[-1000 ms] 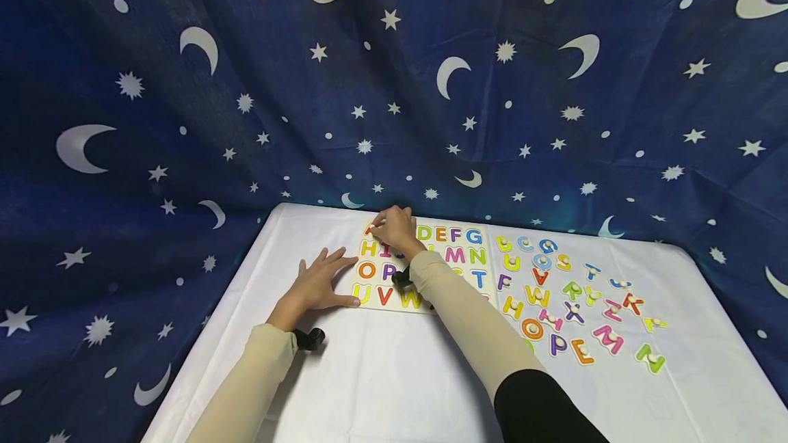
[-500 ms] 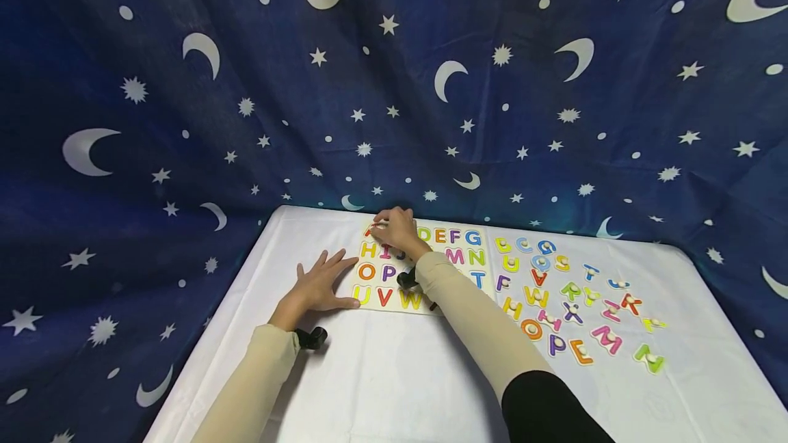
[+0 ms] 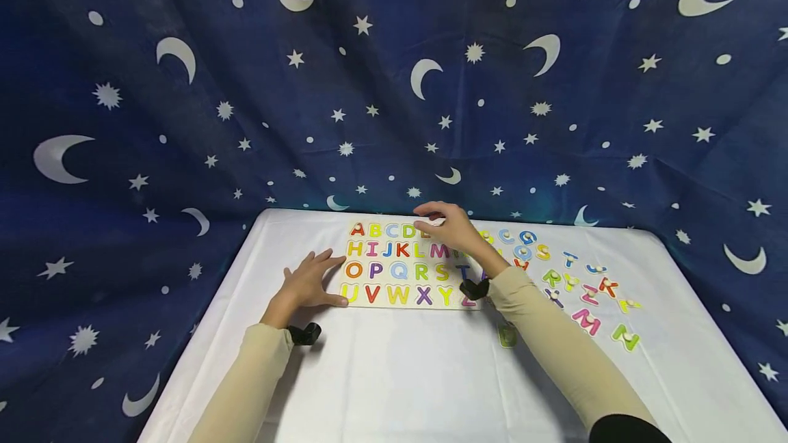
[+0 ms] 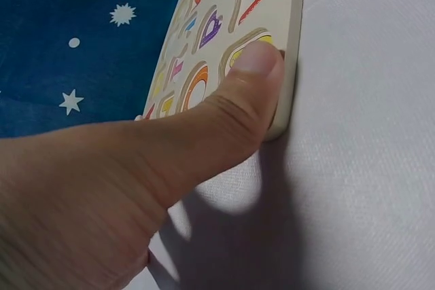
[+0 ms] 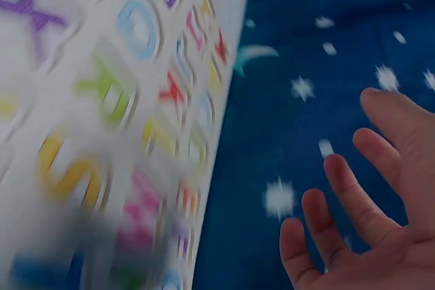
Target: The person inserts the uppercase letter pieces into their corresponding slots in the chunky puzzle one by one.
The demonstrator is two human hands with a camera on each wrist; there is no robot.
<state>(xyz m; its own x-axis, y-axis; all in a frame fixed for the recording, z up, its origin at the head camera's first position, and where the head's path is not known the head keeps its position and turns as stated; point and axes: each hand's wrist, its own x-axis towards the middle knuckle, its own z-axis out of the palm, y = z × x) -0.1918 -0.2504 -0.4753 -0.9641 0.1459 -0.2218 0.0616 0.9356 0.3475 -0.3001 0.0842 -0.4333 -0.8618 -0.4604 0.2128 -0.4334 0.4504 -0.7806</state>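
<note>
A cream alphabet board (image 3: 382, 306) with coloured letter recesses lies at the table's far side. My left hand (image 3: 304, 287) spreads its fingers along the board's left edge. In the left wrist view, the thumb (image 4: 238, 96) presses on the near left corner, over part of the yellow U. A red letter A (image 3: 358, 230) sits in the top left place. Above the board's upper right part, my right hand (image 3: 457, 230) hovers with nothing in it. Its fingers (image 5: 353, 198) are apart and loosely bent in the right wrist view, where the board is blurred.
Several loose knobbed letters lie right of the board, among them a pink M (image 3: 586, 322), a green N (image 3: 626, 337) and a red K (image 3: 608, 287). My right forearm (image 3: 554, 333) hides some of them. A dark blue curtain (image 3: 345, 87) hangs behind the white table (image 3: 394, 374).
My right hand has left the red A at the board's top left and moved right over the board, its fingers now apart. My left hand stays at the board's edge. The head view has shifted slightly.
</note>
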